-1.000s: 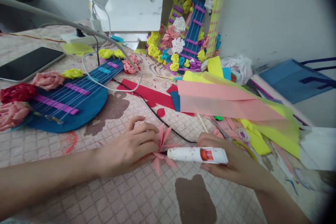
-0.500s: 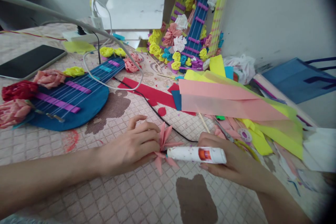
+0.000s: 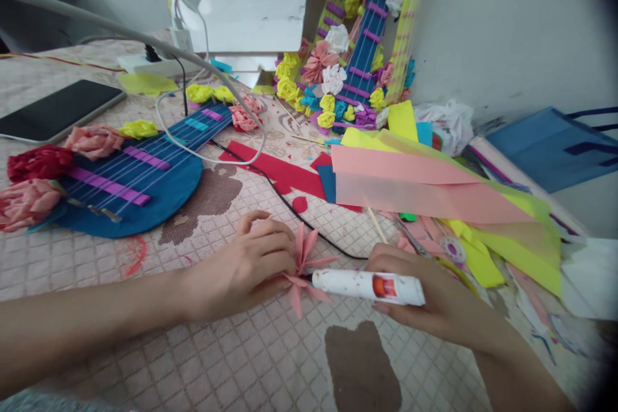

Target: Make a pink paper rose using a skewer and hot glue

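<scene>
Evidently for steadiness, the left hand [image 3: 248,264] pinches a pink, pointed-petalled paper flower [image 3: 304,259] over the beige, diamond-patterned surface [image 3: 232,367], at the tip of a white plastic glue gun [image 3: 347,285] gripped by the right hand [image 3: 418,280]

Cloth-covered table [image 3: 241,364] — phone [image 3: 62,109] | blue toy guitar [image 3: 159,190] | red paper [image 3: 284,174] | power strip [image 3: 138,65]

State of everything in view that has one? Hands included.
Left hand, closed on flower
Right hand, gripping glue gun
Flower, petals spread
Glue gun, nozzle at flower; on/off unclear
Phone, flat, screen dark
Guitar by phone, lying down, strung
Scissors, partly hidden; open/shut unclear
Power strip, black plug inserted
</scene>
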The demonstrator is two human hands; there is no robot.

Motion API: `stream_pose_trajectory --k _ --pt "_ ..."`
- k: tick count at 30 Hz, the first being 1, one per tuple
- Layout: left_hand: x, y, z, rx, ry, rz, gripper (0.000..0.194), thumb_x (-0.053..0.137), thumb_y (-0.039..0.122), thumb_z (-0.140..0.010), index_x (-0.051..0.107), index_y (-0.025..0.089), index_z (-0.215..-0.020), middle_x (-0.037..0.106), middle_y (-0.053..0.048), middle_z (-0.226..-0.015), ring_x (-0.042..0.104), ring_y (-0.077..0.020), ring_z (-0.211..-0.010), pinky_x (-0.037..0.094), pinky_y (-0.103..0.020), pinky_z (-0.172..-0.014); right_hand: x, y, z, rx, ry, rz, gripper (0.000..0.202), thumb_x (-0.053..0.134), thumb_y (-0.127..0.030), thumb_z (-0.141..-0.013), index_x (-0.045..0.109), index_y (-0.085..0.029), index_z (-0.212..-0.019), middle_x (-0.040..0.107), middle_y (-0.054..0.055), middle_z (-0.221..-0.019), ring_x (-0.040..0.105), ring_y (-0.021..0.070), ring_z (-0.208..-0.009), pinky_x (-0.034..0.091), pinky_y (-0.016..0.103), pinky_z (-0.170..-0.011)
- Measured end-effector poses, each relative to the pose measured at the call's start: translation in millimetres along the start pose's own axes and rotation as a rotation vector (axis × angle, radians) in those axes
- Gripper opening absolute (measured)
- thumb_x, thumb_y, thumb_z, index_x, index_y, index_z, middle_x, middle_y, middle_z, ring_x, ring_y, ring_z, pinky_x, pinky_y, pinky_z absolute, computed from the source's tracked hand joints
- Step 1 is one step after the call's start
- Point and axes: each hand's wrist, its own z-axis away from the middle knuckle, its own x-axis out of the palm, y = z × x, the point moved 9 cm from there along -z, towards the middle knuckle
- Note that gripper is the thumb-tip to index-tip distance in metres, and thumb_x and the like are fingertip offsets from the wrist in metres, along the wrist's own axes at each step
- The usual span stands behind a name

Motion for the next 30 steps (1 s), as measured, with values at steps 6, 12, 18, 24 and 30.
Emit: stream_pose_trajectory --k 6,12,18,24,30 --pt "-0.2 -7.7 -2.2 -0.100 0.019 0.045 0.008 0.055 0.022 -0.088 0.061 0.020 -0.083 0.063 0.000 -0.087 0.053 -0.0178 -0.096 0.027 -0.037 -0.093 -9.8 5.7 5.1 -0.053 0.047 -0.116 0.012 0.057 -0.031 -0.085 0.050 -0.022 -0.083 0.052 0.000 -0.078 0.051 0.0137 -0.071 0.040 0.026 -0.062" --pt "2.4 -15.7 -1.1 -0.171 0.038 0.094 0.008 0.056 0.021 -0.088 0.061 0.019 -0.082 0.061 -0.001 -0.085 0.051 -0.0177 -0.091 0.032 -0.036 -0.087 -17.3 32.6 7.9 0.085 0.157 -0.226 0.019 0.059 -0.039 -0.084 0.052 -0.021 -0.083 0.049 -0.001 -0.071 0.046 0.0120 -0.060 0.040 0.023 -0.052" --pt "0.2 -22.3 -0.6 -0.223 0.105 0.120 0.006 0.058 0.021 -0.085 0.063 0.019 -0.082 0.057 -0.006 -0.098 0.050 -0.0200 -0.096 0.038 -0.036 -0.084 -42.0 37.8 -1.0 0.099 0.354 -0.192 0.028 0.062 -0.040 -0.081 0.060 -0.021 -0.102 0.065 0.006 -0.091 0.060 0.0243 -0.088 0.052 0.035 -0.071" --pt "3.9 -23.5 -4.0 -0.207 0.123 0.119 0.004 0.062 0.018 -0.080 0.059 0.018 -0.078 0.062 -0.002 -0.085 0.053 -0.0195 -0.092 0.037 -0.038 -0.086 -69.4 38.6 -32.4 0.163 0.520 -0.112 0.037 0.058 -0.045 -0.083 0.062 -0.017 -0.106 0.068 0.006 -0.087 0.061 0.0216 -0.074 0.049 0.032 -0.063" --pt "2.6 -27.2 -5.6 -0.241 0.175 0.114 0.006 0.063 0.017 -0.078 0.057 0.018 -0.076 0.062 -0.002 -0.082 0.054 -0.0193 -0.088 0.037 -0.037 -0.083 -101.8 39.8 -93.8 0.130 0.745 -0.004 0.036 0.055 -0.043 -0.082 0.063 -0.014 -0.101 0.069 0.008 -0.088 0.062 0.0228 -0.076 0.046 0.031 -0.066"
